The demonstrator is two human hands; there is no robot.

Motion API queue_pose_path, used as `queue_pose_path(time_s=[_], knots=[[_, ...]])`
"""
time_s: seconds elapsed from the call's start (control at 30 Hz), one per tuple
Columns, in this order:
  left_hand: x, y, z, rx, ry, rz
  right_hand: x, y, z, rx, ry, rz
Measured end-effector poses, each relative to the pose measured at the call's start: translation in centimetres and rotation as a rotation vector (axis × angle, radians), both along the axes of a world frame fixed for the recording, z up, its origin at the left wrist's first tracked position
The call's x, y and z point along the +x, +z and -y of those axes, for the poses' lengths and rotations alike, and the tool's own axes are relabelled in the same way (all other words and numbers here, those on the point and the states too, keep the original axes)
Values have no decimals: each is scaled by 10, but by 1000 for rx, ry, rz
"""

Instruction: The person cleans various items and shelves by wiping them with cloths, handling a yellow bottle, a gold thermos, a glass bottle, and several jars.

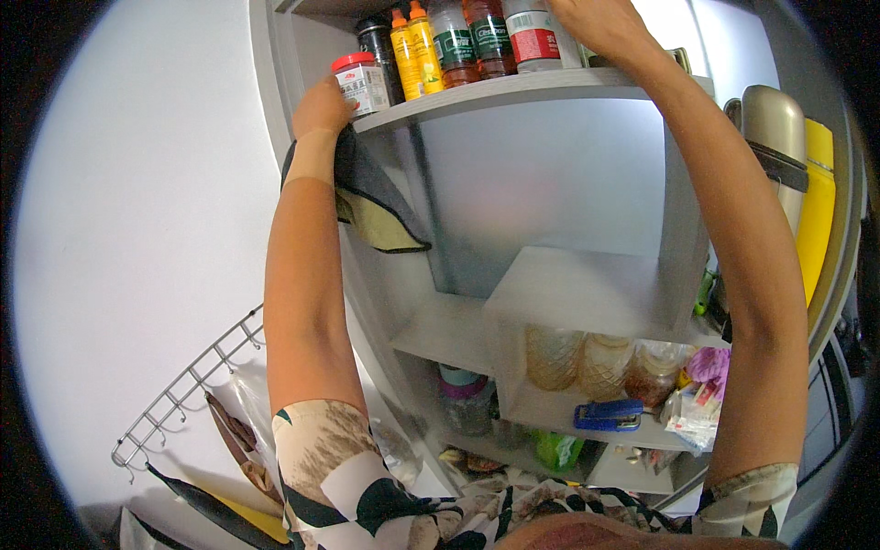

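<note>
At the left end of the upper shelf [502, 93], my left hand [322, 106] grips a white-labelled plastic jar [363, 89] with a red lid. A dark grey cloth [371, 168] with a yellow underside and black edging hangs behind my left wrist; whether the hand also holds it is hidden. My right hand [601, 24] is raised at the top edge, beside a clear bottle with a red-and-white label [533, 38]. Its fingers are cut off by the frame. Between the hands stand a black bottle [377, 41], two yellow spray bottles [418, 51] and two green-labelled bottles [474, 45].
Glass jars [553, 354], a blue stapler [608, 414] and plastic packets [694, 412] sit on lower shelves. On the right stand a metal vacuum flask [773, 130] and a yellow bottle [818, 206]. A metal hook rack [192, 378] with hanging items is mounted on the left wall [137, 206].
</note>
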State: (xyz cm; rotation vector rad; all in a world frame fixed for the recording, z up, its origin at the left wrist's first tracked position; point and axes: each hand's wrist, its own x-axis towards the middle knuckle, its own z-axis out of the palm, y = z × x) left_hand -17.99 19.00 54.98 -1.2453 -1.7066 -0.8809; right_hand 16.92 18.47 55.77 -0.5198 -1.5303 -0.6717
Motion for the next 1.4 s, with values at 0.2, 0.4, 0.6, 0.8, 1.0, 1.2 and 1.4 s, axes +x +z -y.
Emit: queue_pose_path(time_s=[0.2,0.4,0.6,0.8,1.0,1.2,1.4], knots=[[0,-23,13,49,-48,49,1,-1,6,2,32,52],[-3,-39,33,244,-256,32,-1,-2,3,-24,-53,4],[11,-66,56,328,-454,79,0,3,-12,102,-142,25],[45,-79,73,389,-847,319,1,-15,23,469,-141,59],[87,-101,93,395,-1266,476,-46,-133,59,-243,375,470],[194,-160,114,233,-1554,395,-39,-232,102,-986,979,301],[219,-202,143,-329,-1679,205,2,-281,150,-1353,1405,-316]])
